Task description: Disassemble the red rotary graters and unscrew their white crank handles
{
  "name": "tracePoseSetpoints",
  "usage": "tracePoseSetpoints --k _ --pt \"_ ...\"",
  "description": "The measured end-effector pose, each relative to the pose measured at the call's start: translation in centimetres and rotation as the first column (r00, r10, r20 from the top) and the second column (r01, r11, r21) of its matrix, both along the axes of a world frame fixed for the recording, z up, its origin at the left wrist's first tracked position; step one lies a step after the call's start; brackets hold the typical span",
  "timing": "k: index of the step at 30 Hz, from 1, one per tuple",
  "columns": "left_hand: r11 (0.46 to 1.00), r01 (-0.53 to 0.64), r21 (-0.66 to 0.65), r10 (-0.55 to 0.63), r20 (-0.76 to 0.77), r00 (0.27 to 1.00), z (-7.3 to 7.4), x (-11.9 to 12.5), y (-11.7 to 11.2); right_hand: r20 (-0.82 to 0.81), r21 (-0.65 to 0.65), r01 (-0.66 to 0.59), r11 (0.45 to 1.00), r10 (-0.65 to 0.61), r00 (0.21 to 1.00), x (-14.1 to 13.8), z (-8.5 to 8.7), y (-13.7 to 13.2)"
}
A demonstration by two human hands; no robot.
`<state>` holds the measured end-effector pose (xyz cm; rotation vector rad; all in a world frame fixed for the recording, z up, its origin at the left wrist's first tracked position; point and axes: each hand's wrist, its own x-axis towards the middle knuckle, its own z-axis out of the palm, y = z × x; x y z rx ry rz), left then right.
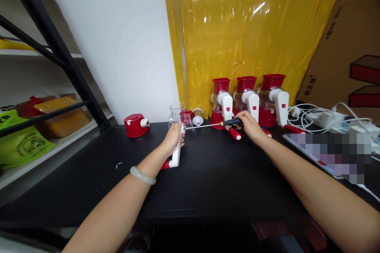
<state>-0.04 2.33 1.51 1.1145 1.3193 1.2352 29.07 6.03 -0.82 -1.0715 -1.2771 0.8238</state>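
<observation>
Near the desk's [208, 182] back-left corner, the base [135, 125] sits apart, unjoined. The left hand [172, 138] is closed round the crank [176, 155], by the body [177, 107] and drum [197, 118] near the back edge. The screwdriver [228, 123], gripped by the right hand [249, 125], points at the crank's top. Further right, three grinders [248, 98] look fully assembled.

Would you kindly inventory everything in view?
Crank: one, white-red, centre
Screwdriver: one, black-handled, centre
Graters: three, red-white-clear, back right
Base: one, red, back left
Housing: one, clear, back centre
Drum: one, white-gold, back centre
Flat device: one, pixelated, right
Cables: several, white, right
Carton: one, brown, right
Sheeting: one, yellow, back
Panel: one, white, back left
Rack: one, black, left
Bag: one, green, left
Table: one, black, foreground
Bracelet: one, pale, left wrist
Left hand: one, bare, on crank
Right hand: one, bare, on screwdriver
</observation>
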Motion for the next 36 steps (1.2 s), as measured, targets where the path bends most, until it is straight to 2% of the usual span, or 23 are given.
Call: tracePoseSetpoints --k 6,9,12,17,22,29,36 --pt "0.997 -0.009 0.08 0.014 -0.063 0.998 -0.1 0.0 -0.1 0.148 0.047 0.062 0.997 -0.068 0.987 0.2 0.7 -0.7" --pt "0.994 -0.013 0.104 0.023 -0.097 0.995 -0.4 0.1 0.0 0.192 0.027 0.106 0.994 -0.109 0.975 0.4 0.7 -0.6" --pt "0.994 -0.014 0.111 0.026 -0.113 0.993 -0.6 0.0 0.2 0.191 -0.013 0.086 0.996 -0.082 0.978 0.6 0.2 0.0" --pt "0.987 -0.009 0.159 0.028 -0.115 0.993 -0.8 -0.2 0.5 0.021 -0.026 0.021 0.999 -0.02 1.0 0.6 -0.9 1.0" --pt "0.98 -0.031 0.197 0.058 -0.13 0.99 -0.8 -0.5 0.8 -0.153 0.027 -0.094 0.995 0.097 0.984 0.2 -0.8 1.1" --pt "0.982 -0.052 0.183 0.085 -0.172 0.981 -1.1 -0.8 1.2 -0.279 0.006 -0.153 0.988 0.149 0.949 -0.3 -0.1 0.5" --pt "0.988 -0.066 0.142 0.088 -0.155 0.984 -1.5 -0.8 1.3 -0.299 -0.012 -0.165 0.986 0.154 0.942 0.0 -0.4 0.6"
